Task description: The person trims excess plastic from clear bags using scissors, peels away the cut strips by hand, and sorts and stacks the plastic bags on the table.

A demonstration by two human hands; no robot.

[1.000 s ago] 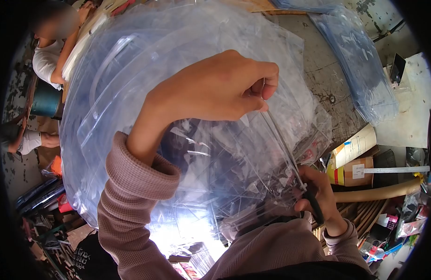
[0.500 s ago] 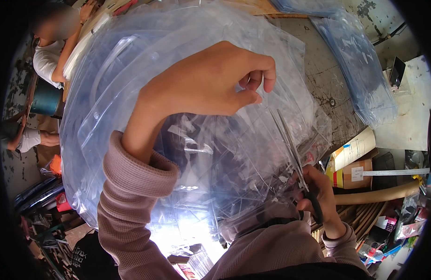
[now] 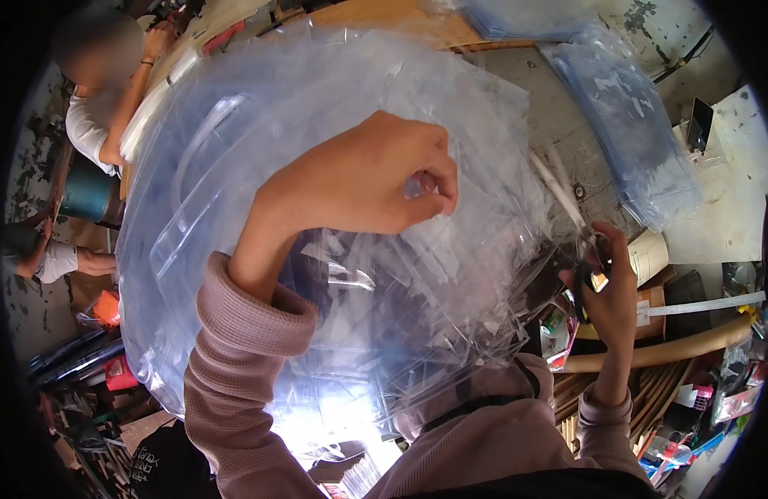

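My left hand (image 3: 363, 176) is over the middle of a large heap of clear plastic sheets (image 3: 259, 141). Its thumb and fingers are pinched together on what looks like a clear plastic sheet, though the gripped edge is hard to make out. To the right of the heap, my right hand (image 3: 614, 291) is closed round the dark handles of a pair of scissors (image 3: 564, 195). The blades point up and to the left, beside the heap's right edge, and look blurred. Small cut scraps of plastic (image 3: 446, 328) lie on the near right part of the heap.
A stack of folded bluish plastic (image 3: 629, 125) lies at the back right, near a dark phone (image 3: 699, 125). At the far left another person (image 3: 97, 125) sits by the table. Cardboard tubes (image 3: 675, 351) and wooden strips are at the right.
My right hand has moved up and right with the scissors, away from the heap. My left hand is slightly lower and further left, its fingers closer together.
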